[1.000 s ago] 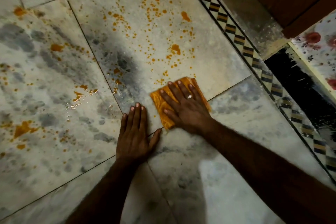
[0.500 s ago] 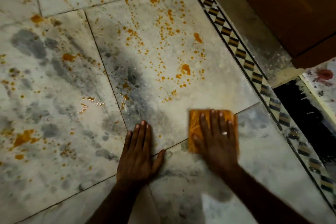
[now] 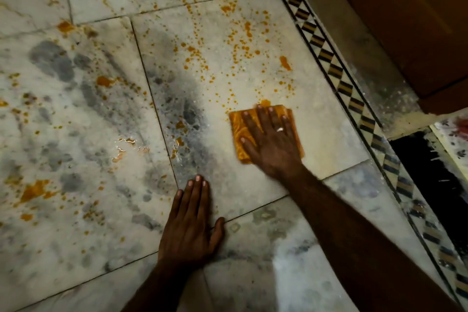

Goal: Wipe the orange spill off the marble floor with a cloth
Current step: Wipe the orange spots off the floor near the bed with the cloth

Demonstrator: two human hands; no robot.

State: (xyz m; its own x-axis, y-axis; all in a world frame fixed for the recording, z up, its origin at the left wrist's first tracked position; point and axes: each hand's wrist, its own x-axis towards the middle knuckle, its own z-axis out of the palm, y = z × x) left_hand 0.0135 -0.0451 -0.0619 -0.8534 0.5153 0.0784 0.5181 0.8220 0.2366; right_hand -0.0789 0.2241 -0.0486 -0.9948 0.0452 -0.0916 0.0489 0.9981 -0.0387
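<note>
Right hand (image 3: pixel 272 144) presses flat, fingers spread, on folded orange cloth (image 3: pixel 240 129); left hand (image 3: pixel 188 225) flat on marble floor (image 3: pixel 76 210).

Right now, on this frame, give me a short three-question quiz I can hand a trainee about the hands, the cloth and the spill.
1. True or false: the right hand presses flat on the orange cloth.
2. Where does most of the orange spill lie? A) beyond and to the left of the cloth B) between the two hands C) on the near side of the left hand
3. Fill in: the left hand rests flat, holding nothing, on the ___.
Key: 1 true; 2 A; 3 marble floor.
</note>
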